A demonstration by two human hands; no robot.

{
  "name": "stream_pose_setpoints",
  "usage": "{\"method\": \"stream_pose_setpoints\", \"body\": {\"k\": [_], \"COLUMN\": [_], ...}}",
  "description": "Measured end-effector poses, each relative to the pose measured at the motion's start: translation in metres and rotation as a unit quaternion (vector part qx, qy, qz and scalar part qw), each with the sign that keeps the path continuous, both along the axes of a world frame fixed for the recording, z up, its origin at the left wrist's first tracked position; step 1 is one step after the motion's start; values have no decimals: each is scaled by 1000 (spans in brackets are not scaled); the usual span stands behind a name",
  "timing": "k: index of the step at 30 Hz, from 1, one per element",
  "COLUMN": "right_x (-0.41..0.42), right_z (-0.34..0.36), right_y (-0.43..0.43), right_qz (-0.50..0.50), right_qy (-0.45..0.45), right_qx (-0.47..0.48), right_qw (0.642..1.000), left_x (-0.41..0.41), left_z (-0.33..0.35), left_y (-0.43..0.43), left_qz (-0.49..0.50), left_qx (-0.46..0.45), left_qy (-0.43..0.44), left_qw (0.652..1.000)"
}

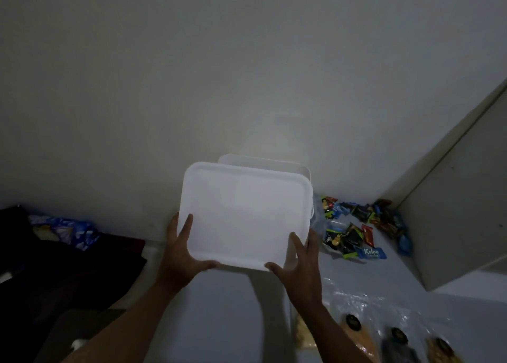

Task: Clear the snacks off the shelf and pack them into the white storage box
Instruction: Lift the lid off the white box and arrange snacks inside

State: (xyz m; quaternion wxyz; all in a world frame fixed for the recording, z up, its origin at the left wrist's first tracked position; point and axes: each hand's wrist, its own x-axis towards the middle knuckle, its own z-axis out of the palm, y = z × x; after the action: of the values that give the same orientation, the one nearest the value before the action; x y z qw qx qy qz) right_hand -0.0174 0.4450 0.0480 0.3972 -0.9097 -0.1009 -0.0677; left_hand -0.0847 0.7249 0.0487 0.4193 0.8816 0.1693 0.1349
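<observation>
A white rectangular lid [244, 214] is held tilted above the white storage box [274, 163], whose far rim shows behind it against the wall. My left hand [182, 247] grips the lid's near left corner and my right hand [297, 261] grips its near right corner. The box's inside is hidden by the lid. A heap of small wrapped snacks [356, 231] lies on the grey shelf [225, 316] to the right of the box, one blue wrapper reading Kalpa [371, 253].
Clear plastic packs with dark round labels [395, 338] lie at the bottom right. A white cabinet panel [461, 198] stands at the right. Dark cloth [63, 269] and a blue patterned bag [65, 229] fill the left. The wall rises behind.
</observation>
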Motion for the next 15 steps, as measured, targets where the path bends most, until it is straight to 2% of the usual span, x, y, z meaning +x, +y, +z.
{"method": "stream_pose_setpoints", "body": {"k": [6, 11, 15], "right_x": [-81, -127, -141], "right_z": [-53, -81, -93], "right_y": [-7, -14, -18], "right_qz": [35, 79, 95], "right_qy": [53, 206, 274], "right_qx": [-14, -53, -69], "right_qw": [998, 974, 955], "left_x": [-80, -133, -147], "left_z": [-47, -84, -95], "left_y": [1, -1, -7], "left_qz": [6, -9, -23], "left_qx": [39, 35, 14], "left_qy": [105, 212, 262], "left_qw": [994, 977, 965]}}
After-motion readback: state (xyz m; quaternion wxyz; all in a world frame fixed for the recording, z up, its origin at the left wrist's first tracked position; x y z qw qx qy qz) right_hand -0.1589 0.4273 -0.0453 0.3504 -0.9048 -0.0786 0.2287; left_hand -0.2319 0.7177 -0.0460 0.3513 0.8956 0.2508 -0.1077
